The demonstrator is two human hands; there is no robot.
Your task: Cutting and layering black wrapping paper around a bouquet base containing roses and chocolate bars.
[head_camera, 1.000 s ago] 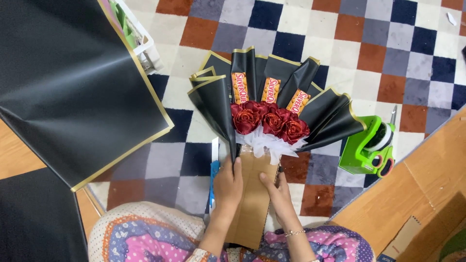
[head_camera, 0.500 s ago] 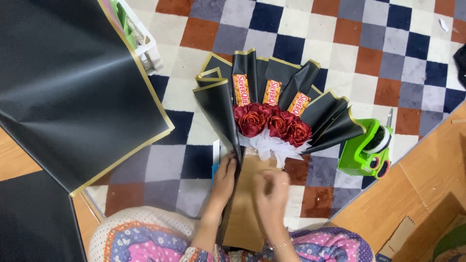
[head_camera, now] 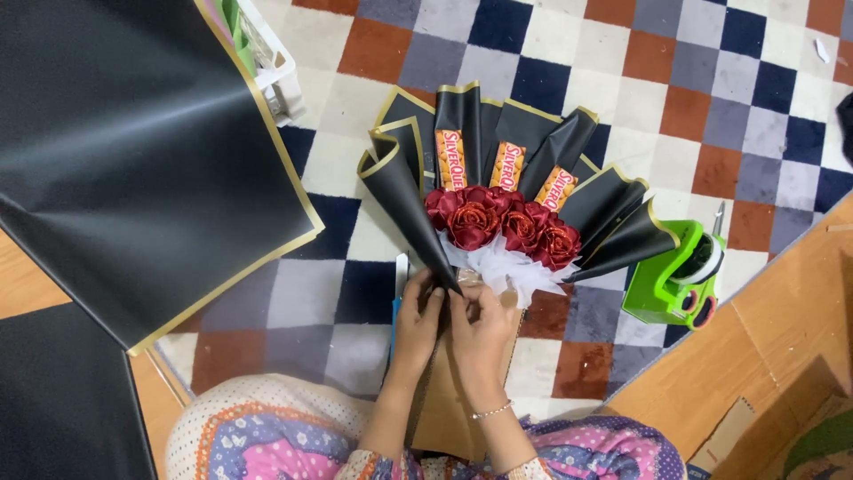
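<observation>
A bouquet point(head_camera: 502, 191) lies on the checkered rug: several dark red roses point(head_camera: 498, 222), three orange snack bars point(head_camera: 506, 167) and white tissue point(head_camera: 511, 271), fanned by black gold-edged paper folds. Under its stem lies a brown cardboard backing point(head_camera: 444, 418). My left hand point(head_camera: 418, 324) and my right hand point(head_camera: 480, 329) meet at the neck of the bouquet, fingers pinching the lower tip of the left black paper fold point(head_camera: 404, 200). A bracelet sits on my right wrist.
Large black gold-edged paper sheets point(head_camera: 133, 160) lie at the left. A green tape dispenser point(head_camera: 680, 280) with scissors beside it stands right of the bouquet. A white basket point(head_camera: 267, 62) sits at the top left. A blue-handled tool point(head_camera: 396, 284) lies beside my left hand. Wooden floor borders the rug.
Both hands have moved up from the cardboard backing to the neck of the bouquet and closed on the tip of the left paper fold. The view has shifted slightly.
</observation>
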